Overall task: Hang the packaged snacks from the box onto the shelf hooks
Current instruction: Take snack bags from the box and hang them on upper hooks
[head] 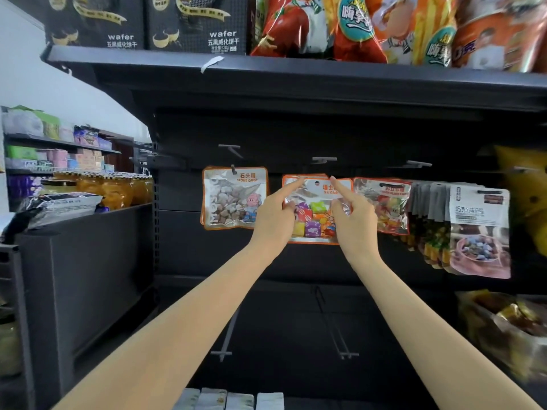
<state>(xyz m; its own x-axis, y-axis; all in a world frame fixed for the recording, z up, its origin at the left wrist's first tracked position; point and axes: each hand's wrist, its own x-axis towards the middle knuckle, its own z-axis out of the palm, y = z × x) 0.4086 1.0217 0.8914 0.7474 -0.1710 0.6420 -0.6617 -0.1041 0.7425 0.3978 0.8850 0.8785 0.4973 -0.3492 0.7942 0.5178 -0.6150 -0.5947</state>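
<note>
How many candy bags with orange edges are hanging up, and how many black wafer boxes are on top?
Orange-edged candy bags: 3 (stone candy bag, sugar candy bag both hands hold, bag to its right)
Black wafer boxes: 2 (left, right)
Total: 5

The orange-edged clear plastic sweet pouch (313, 214) at centre frame looks glossy and crinkled; the black metal shelf (296, 75) above looks matt and smooth.

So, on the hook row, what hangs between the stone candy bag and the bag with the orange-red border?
In the head view, the sugar candy bag hangs between the stone candy bag and the orange-red bordered bag. Both hands, left hand and right hand, hold it.
</note>
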